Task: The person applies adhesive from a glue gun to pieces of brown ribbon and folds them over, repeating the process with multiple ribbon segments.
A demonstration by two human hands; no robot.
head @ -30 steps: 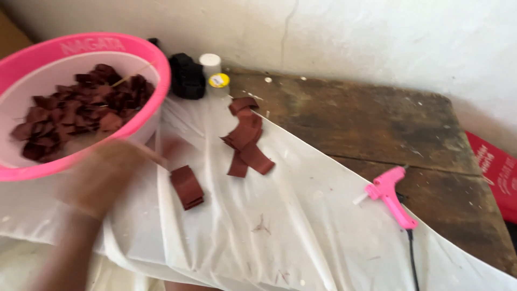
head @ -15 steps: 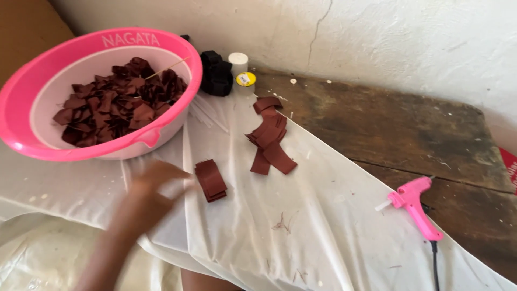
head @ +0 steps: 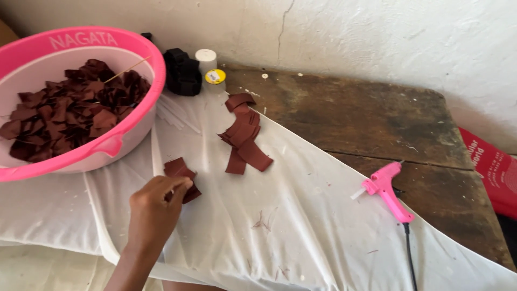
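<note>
My left hand (head: 156,207) reaches in from the lower left, and its fingertips pinch a small stack of folded maroon fabric strips (head: 180,171) lying on the white cloth (head: 301,231). A looser pile of maroon strips (head: 243,134) lies a little farther back, towards the right. To the left of my hand stands a large pink basin (head: 137,132) filled with several maroon fabric pieces (head: 75,110). My right hand is out of view.
A pink glue gun (head: 388,188) with a black cord lies on the cloth at the right. A black object (head: 182,71), a white cylinder (head: 205,56) and a small yellow-lidded container (head: 215,77) stand by the wall. The dark wooden table (head: 371,116) shows behind; a red bag (head: 493,167) sits at the far right.
The view has shifted left and closer. My left hand has moved forward and right onto the small stack of maroon strips and closed its fingers on it.
</note>
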